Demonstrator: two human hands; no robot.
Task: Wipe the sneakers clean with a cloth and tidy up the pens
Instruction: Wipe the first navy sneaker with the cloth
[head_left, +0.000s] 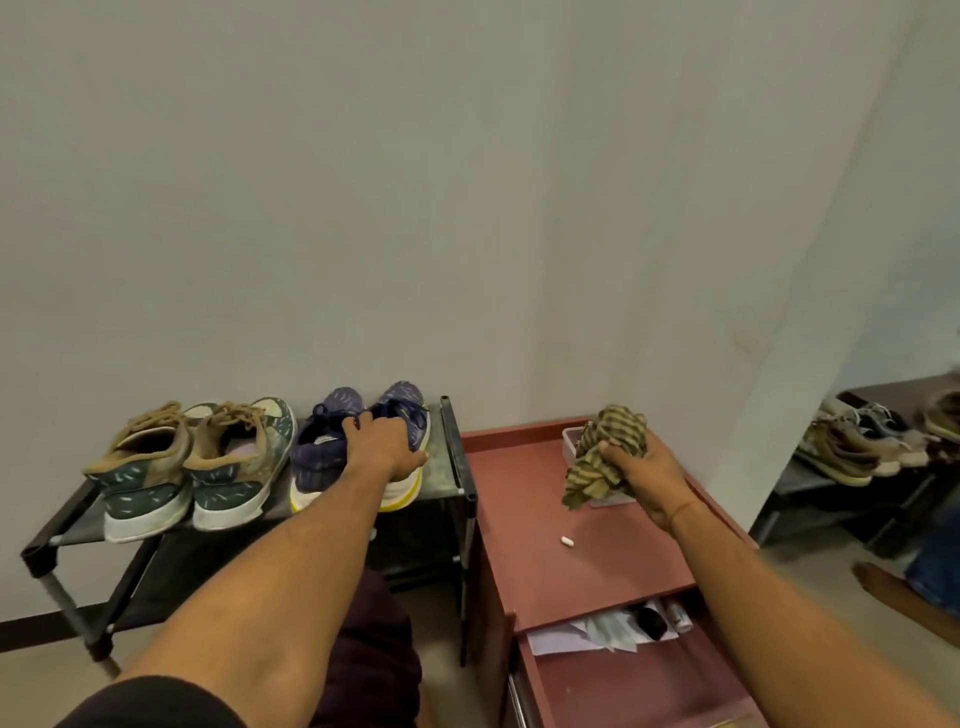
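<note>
Reaching for the blue sneakers (318, 451), cloth (609, 440) in hand

On the rack's (459, 462) top shelf, the left hand (387, 446) lay over the blue sneakers, fingers curled into their collars, grasping them. The green sneakers (192, 460) stood left of them on the same shelf. Just right of the rack, above the cabinet (597, 566), the right hand (643, 479) clenched the bunched striped cloth over a white tray (571, 434). A small white cap (567, 542) lay on the cabinet top; its drawer (623, 686) hung open, papers inside.
</note>
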